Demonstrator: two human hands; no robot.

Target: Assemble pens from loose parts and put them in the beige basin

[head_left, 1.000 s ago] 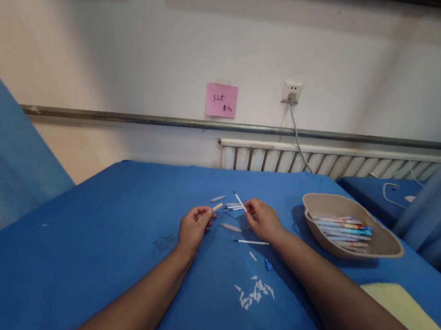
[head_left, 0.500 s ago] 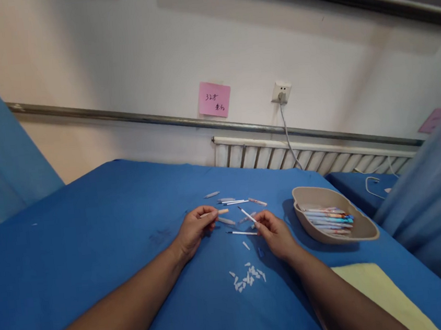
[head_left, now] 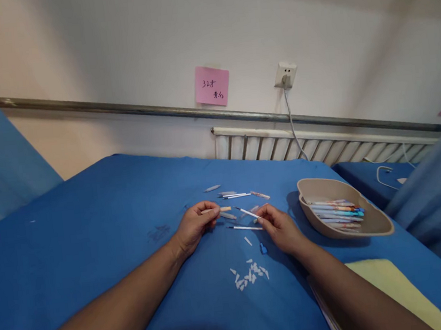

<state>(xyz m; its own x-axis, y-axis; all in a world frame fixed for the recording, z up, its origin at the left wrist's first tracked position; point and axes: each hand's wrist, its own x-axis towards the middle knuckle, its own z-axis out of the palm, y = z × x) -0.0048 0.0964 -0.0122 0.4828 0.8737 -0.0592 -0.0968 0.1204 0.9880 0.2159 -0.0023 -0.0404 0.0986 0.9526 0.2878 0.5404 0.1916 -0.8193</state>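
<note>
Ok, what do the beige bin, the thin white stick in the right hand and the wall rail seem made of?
Bin: probably matte plastic; smooth sides, curved rim. Stick: likely plastic, smooth and evenly white, but too small to be sure. Rail: probably metal; grey, with shiny streaks.

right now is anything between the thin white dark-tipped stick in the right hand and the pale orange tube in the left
Nothing visible: only a narrow gap over the blue cloth separates the thin white stick in the right hand from the pale orange tube in the left hand.
</note>
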